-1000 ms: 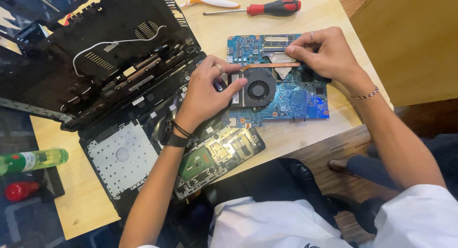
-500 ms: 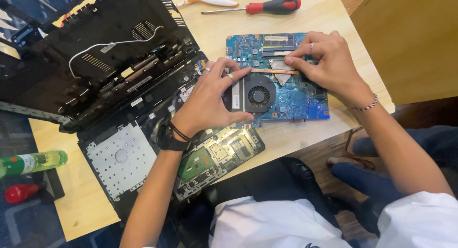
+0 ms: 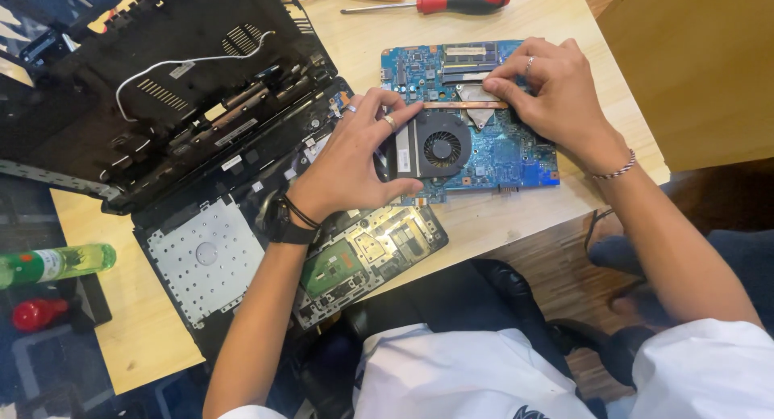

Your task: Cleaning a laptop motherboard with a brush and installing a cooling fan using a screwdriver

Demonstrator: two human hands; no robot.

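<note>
Little has shifted since before: the left hand (image 3: 355, 157) is curled around the fan (image 3: 439, 145), the right hand (image 3: 548, 88) pressed on the blue circuit board (image 3: 516, 157), laid on a wooden table (image 3: 516, 217).

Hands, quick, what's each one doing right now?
Left hand: fingers curled around the cooling fan, gripping its edge.
Right hand: fingertips pressing on the copper heat pipe, not holding anything.

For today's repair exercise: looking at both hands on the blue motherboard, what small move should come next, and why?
Probably lift the cooling fan and copper heat pipe together: the left hand grips the fan's edge, the right hand presses the pipe's far end, and the motherboard lies flat on the table.
</note>
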